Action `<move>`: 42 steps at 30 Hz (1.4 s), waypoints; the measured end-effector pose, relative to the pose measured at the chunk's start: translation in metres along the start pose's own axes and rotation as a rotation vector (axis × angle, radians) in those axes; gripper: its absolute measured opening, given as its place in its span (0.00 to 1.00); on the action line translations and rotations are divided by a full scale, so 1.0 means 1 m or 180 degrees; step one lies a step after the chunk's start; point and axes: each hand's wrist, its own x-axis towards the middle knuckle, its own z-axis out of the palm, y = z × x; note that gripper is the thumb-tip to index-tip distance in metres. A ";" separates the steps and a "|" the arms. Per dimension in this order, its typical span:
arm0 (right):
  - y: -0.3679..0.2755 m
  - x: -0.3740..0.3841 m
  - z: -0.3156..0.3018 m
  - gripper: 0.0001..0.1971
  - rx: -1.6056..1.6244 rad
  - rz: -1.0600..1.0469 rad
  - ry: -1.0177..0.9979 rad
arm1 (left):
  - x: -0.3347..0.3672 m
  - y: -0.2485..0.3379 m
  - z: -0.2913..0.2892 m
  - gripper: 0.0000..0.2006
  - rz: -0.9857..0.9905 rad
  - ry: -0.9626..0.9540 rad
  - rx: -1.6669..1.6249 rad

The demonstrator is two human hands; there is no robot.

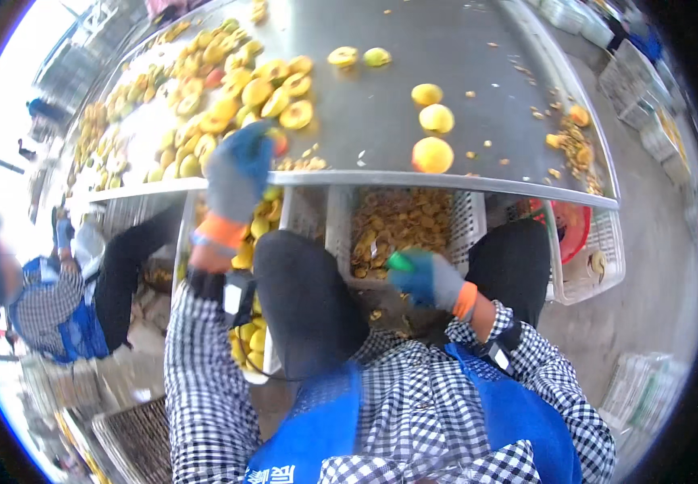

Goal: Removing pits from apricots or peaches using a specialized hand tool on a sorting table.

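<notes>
My left hand (238,173), in a blue and grey glove with an orange cuff, is at the table's front edge beside a pile of yellow peach halves (257,92). A reddish peach (280,143) shows right by its fingers, which are smeared, so whether it grips anything is unclear. Lower down, between my knees, my gloved right hand (429,278) is closed around a small tool with a green handle (401,261); its working end cannot be made out. Several yellow-orange peaches (433,155) stand in a row on the metal table (349,113).
Below the table, a white crate (468,222) holds brown scraps, and a crate by my left leg holds yellow fruit (256,339). A red basin (572,230) is at the right. Peach scraps (579,149) lie along the right rim. A co-worker (58,298) sits at the left.
</notes>
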 end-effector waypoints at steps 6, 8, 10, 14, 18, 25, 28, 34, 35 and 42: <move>-0.017 -0.015 -0.012 0.16 0.1335 0.1405 -0.0588 | 0.063 0.167 0.173 0.20 0.0815 -0.2299 0.1018; -0.017 -0.029 -0.032 0.16 0.1228 0.1677 -0.0517 | 0.065 0.180 0.184 0.20 0.0870 -0.2277 0.1034; -0.013 -0.039 -0.058 0.16 0.0840 0.1825 -0.0574 | 0.064 0.172 0.169 0.20 0.0343 -0.2216 0.0406; -0.009 -0.038 -0.110 0.15 0.1471 0.1970 0.1216 | 0.044 0.135 0.114 0.31 -0.1351 -0.2790 -0.4820; -0.023 -0.005 -0.124 0.19 0.0805 0.1295 0.1705 | -0.021 0.146 0.103 0.27 -0.0064 -0.1495 -0.3492; -0.062 0.003 -0.106 0.23 0.0700 0.1416 0.1264 | -0.076 0.174 0.059 0.19 -0.1583 -0.1312 -0.5247; -0.073 -0.004 -0.100 0.24 0.0661 0.1354 0.1359 | -0.085 0.174 0.053 0.19 -0.0875 -0.0948 -0.4284; -0.089 -0.002 -0.097 0.20 0.0652 0.1155 0.1375 | -0.095 0.167 0.040 0.20 -0.1084 -0.1169 -0.4871; -0.090 -0.001 -0.097 0.20 0.0726 0.1102 0.1314 | -0.096 0.167 0.038 0.20 -0.1108 -0.1179 -0.4925; -0.090 0.000 -0.097 0.22 0.0603 0.1257 0.1124 | -0.102 0.167 0.043 0.15 0.0187 -0.0505 -0.2682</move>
